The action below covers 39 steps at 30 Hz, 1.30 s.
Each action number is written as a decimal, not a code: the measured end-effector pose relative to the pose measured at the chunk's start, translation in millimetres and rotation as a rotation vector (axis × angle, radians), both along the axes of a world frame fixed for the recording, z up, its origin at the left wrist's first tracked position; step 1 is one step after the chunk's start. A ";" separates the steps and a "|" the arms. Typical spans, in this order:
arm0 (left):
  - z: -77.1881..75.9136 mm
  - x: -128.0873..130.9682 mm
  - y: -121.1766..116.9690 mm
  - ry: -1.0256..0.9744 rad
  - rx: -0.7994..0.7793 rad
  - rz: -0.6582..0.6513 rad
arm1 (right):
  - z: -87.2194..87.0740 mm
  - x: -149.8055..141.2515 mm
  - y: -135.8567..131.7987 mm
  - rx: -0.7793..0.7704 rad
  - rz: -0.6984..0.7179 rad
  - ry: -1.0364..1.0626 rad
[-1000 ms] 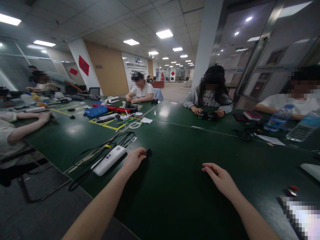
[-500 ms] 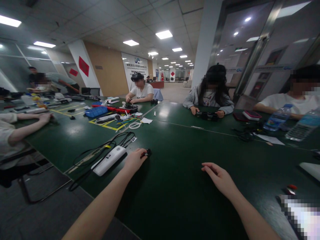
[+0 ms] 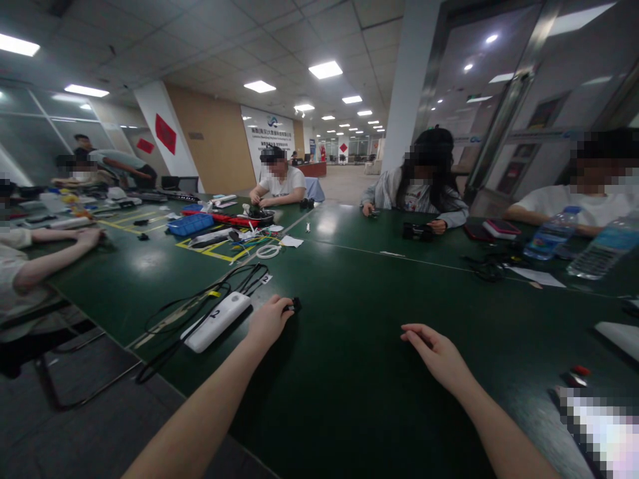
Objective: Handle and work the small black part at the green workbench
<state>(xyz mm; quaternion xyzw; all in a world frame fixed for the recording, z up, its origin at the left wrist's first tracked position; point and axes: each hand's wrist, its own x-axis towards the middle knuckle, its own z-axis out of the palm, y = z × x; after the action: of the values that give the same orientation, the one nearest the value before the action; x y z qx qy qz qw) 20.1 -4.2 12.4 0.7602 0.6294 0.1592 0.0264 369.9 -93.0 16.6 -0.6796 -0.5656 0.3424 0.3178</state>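
Observation:
My left hand is closed on a small black object at the tabletop, left of the middle. Its dark end sticks out past my thumb and fingertips, and the rest is covered, so its kind does not show. Close by on the left lies a white power strip marked "2", with black cables looped around it. My right hand hovers over or rests on the green table, well apart from the left. Its thumb and fingers are pressed together with nothing visible between them.
Beyond the power strip are a blue basket, a coil of white cable and loose wires. At right stand water bottles, near black cables. Across the table, a person in a striped sleeve has a black device.
My hands have barely moved, and the left still grips the black object. Across the table, the person in striped sleeves has taken one hand off the black device and moved it left.

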 end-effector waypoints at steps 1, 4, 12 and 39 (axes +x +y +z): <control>0.1 0.8 -0.5 0.011 0.003 0.006 | 1.0 -0.7 -0.3 -0.001 0.000 -0.004; 1.1 2.4 -1.7 0.036 -0.002 0.023 | 3.0 -2.0 -0.9 0.001 -0.001 -0.002; 3.9 -3.6 -0.6 -0.093 -0.083 -0.012 | 1.3 -1.2 0.1 0.022 0.005 -0.005; 4.2 5.6 -1.7 0.101 -0.037 0.054 | 0.1 -1.0 1.4 0.020 -0.001 -0.017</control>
<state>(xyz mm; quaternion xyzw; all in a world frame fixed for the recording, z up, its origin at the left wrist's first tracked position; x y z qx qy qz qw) 25.7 -6.0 16.6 0.7493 0.6531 0.1094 0.0042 368.9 -91.6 16.7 -0.6796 -0.5714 0.3307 0.3198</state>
